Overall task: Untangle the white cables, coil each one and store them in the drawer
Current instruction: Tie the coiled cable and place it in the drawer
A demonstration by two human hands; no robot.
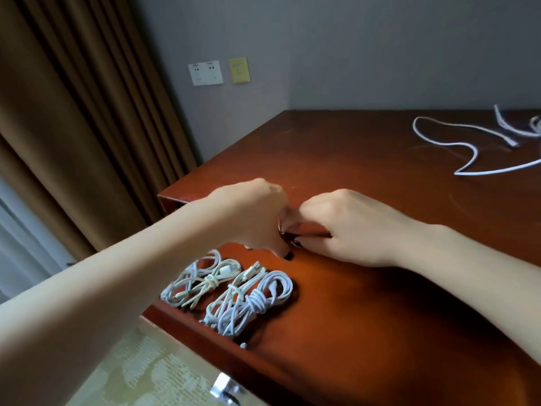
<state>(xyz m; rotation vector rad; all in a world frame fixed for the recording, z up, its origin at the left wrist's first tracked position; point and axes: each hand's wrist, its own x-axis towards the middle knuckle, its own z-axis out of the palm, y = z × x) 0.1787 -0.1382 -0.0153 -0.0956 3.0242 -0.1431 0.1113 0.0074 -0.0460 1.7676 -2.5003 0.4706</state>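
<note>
Above coiled cables [234, 297], left hand [251, 212] and right hand [345, 227], fingers [304, 210] curled (grip unclear).

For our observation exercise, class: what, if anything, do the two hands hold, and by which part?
It cannot be told. The left hand and right hand meet with fingers curled, hiding anything between them.

the drawer [380, 332] stands open toward the near side, and its right half is bare floor, reachable from above. its left part is taken up by coiled cables [257, 303], bundles lying side by side out to the left rim. the left hand [251, 215] and right hand [345, 227] meet over the drawer's far edge and block that middle stretch. the desk top [336, 148] beyond is open across its middle. loose cables [474, 150] sprawl at its far right. a curtain [73, 112] hangs close on the left.
</note>
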